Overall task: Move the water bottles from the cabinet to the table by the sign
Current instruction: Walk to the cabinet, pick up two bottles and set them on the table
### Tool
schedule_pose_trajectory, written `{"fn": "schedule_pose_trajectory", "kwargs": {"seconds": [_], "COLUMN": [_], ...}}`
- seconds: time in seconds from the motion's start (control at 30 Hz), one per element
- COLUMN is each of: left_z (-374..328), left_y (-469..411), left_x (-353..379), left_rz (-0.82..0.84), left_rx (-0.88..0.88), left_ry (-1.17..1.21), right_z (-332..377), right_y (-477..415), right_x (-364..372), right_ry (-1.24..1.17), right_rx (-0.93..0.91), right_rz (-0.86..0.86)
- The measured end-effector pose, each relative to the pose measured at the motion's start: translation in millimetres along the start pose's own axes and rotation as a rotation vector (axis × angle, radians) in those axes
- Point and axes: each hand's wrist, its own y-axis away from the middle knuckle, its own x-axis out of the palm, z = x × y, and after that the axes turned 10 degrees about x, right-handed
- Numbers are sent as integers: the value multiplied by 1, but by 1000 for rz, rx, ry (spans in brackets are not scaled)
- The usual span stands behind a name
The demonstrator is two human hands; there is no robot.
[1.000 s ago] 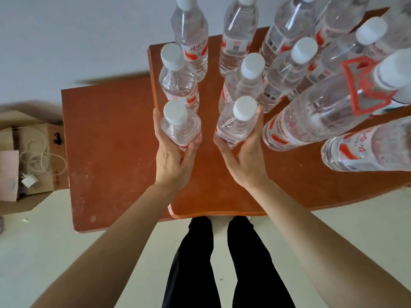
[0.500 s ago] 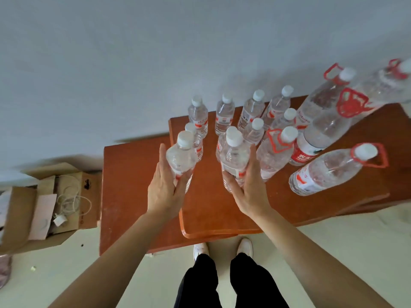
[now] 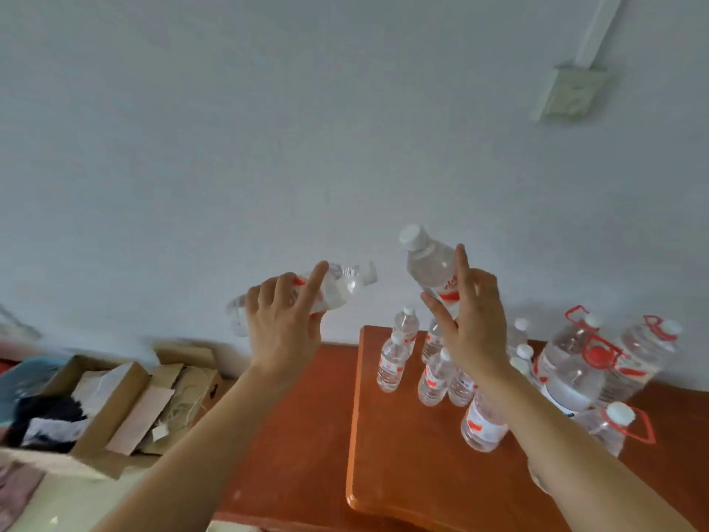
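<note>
Head view: two small water bottles mid-frame, raised above the table — left hand (image 3: 282, 324) fingers wrapped round a near-horizontal bottle (image 3: 330, 288), right hand (image 3: 474, 320) clasps a tilted bottle (image 3: 431, 268). Remaining bottles (image 3: 433, 372) stand lower right on the reddish table (image 3: 403, 466); cardboard boxes (image 3: 126, 401) lower left.

Soft even daylight, motion blur on left bottle (image 3: 307, 293), wide-angle edge warp.
</note>
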Motion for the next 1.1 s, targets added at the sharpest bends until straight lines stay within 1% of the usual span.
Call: {"fn": "schedule_pose_trajectory", "kwargs": {"seconds": [0.07, 0.13, 0.17, 0.23, 0.3, 0.37, 0.4, 0.5, 0.6, 0.67, 0.73, 0.8, 0.9, 1.0, 1.1], "left_z": [14, 28, 28, 27, 29, 27, 27, 13, -11, -29, -42, -53, -69, -79, -94], "left_y": [22, 62, 76, 140, 194, 251, 271, 340, 407, 451, 493, 540, 612, 665, 712], "left_x": [-31, -72, -86, -145, -193, -256, -277, -369, -454, -505, -552, -601, -677, -750, -814], "left_rz": [-29, 4, 18, 104, 145, 220, 234, 241, 197, 179, 172, 160, 143, 154, 138], "left_rx": [-36, -103, -131, -274, -344, -467, -491, -639, -786, -877, -943, -1004, -1085, -1140, -1255], "left_ry": [-109, -231, -250, -389, -492, -640, -693, -869, -1031, -1118, -1183, -1240, -1355, -1452, -1540], "right_z": [24, 54, 62, 109, 151, 204, 222, 301, 382, 438, 490, 543, 628, 702, 763], "right_y": [0, 19, 25, 66, 105, 154, 172, 246, 326, 377, 426, 479, 560, 640, 721], "right_x": [9, 27, 34, 57, 75, 88, 93, 93, 68, 48, 30, 10, -20, -52, -85], "right_ry": [-33, -96, -127, -262, -360, -459, -473, -578, -700, -758, -816, -903, -1042, -1139, -1243], "right_rx": [-81, -164, -191, -285, -332, -458, -491, -615, -799, -927, -1009, -1088, -1274, -1362, -1459], "right_rz": [19, 71, 80, 196, 267, 353, 401, 588, 675, 693, 691, 676, 613, 580, 606]}}
